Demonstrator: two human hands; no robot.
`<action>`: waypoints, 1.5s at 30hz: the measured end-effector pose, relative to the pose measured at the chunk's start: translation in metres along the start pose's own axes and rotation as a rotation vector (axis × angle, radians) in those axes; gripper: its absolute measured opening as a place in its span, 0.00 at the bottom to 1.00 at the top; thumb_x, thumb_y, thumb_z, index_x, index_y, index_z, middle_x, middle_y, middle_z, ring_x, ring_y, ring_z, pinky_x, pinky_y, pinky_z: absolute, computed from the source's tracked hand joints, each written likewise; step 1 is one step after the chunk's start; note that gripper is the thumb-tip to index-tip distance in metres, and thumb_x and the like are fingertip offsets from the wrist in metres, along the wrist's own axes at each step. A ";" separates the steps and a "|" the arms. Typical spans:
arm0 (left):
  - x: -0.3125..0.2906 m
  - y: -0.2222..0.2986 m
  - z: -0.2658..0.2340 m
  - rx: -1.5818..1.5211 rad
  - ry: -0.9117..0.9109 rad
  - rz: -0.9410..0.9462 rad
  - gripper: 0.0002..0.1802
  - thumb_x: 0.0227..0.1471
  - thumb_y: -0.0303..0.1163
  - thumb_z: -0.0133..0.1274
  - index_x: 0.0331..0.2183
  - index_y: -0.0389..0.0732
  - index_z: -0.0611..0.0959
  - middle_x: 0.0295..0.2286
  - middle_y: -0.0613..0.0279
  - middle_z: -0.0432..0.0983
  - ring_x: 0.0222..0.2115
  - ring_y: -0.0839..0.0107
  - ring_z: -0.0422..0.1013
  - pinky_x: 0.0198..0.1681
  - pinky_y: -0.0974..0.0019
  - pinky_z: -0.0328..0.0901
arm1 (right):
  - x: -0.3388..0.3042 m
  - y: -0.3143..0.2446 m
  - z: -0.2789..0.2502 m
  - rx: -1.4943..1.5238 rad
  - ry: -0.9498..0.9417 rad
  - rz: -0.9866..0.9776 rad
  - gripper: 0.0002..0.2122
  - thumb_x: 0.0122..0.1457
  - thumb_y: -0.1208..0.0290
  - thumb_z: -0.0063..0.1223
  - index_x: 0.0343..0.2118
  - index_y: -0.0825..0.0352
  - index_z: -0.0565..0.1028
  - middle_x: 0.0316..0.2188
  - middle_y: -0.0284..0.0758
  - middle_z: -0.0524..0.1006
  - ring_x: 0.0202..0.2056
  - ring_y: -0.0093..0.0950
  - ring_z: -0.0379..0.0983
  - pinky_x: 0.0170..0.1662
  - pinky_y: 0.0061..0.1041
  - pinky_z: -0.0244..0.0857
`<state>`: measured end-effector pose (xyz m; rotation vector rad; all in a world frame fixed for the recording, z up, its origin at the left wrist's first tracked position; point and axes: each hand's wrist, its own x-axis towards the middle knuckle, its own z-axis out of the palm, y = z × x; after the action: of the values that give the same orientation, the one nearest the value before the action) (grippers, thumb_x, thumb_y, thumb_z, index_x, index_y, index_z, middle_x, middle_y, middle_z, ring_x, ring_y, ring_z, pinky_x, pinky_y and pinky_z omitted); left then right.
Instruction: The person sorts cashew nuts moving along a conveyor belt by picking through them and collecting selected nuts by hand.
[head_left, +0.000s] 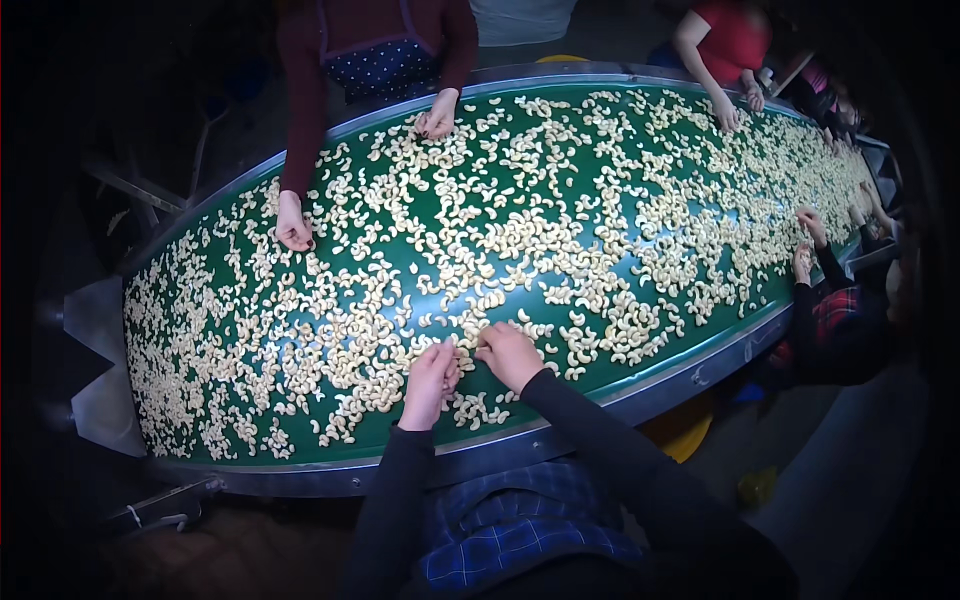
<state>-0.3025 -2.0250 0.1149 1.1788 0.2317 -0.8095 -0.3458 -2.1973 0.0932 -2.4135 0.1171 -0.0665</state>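
Pale cashew nuts (370,350) lie scattered over a green conveyor belt (330,415). Near the belt's front edge, my left hand (430,385) is closed, its fingers curled inward over the nuts; whatever it may hold is hidden. Just to its right, my right hand (510,357) reaches down among the cashews with thumb and fingers drawn together. Its fingertips are close to the left hand's, and I cannot make out what sits between them. Loose nuts surround both hands.
A metal rim (600,412) borders the belt. Across it, a person in a dark red top has two hands (294,222) over the nuts. Other people work farther right, including one in a red shirt (735,45). Metal guides (105,410) stand at the left end.
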 end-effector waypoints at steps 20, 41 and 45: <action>-0.016 -0.018 0.022 -0.251 0.086 0.004 0.14 0.62 0.40 0.48 0.30 0.40 0.76 0.17 0.74 0.64 0.14 0.85 0.59 0.16 0.80 0.51 | 0.068 0.008 -0.001 0.206 -0.024 -0.080 0.07 0.51 0.71 0.59 0.30 0.68 0.77 0.31 0.43 0.74 0.32 0.38 0.76 0.34 0.34 0.70; 0.035 -0.007 -0.020 1.246 0.631 0.421 0.16 0.51 0.36 0.60 0.32 0.34 0.75 0.16 0.61 0.73 0.16 0.70 0.70 0.20 0.67 0.63 | 0.022 0.024 -0.028 -0.204 -0.291 -0.175 0.07 0.53 0.73 0.52 0.31 0.71 0.72 0.31 0.43 0.73 0.32 0.38 0.76 0.35 0.36 0.72; 0.021 -0.011 0.000 0.012 0.126 0.146 0.10 0.60 0.38 0.50 0.36 0.41 0.74 0.21 0.67 0.71 0.12 0.82 0.58 0.13 0.78 0.50 | 0.010 0.069 -0.039 0.065 -0.246 -0.273 0.14 0.52 0.64 0.61 0.31 0.70 0.72 0.30 0.43 0.73 0.30 0.38 0.75 0.32 0.34 0.70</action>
<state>-0.2955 -2.0360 0.0951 1.2444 0.2415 -0.6106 -0.3437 -2.2759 0.0769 -2.3374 -0.3230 0.0999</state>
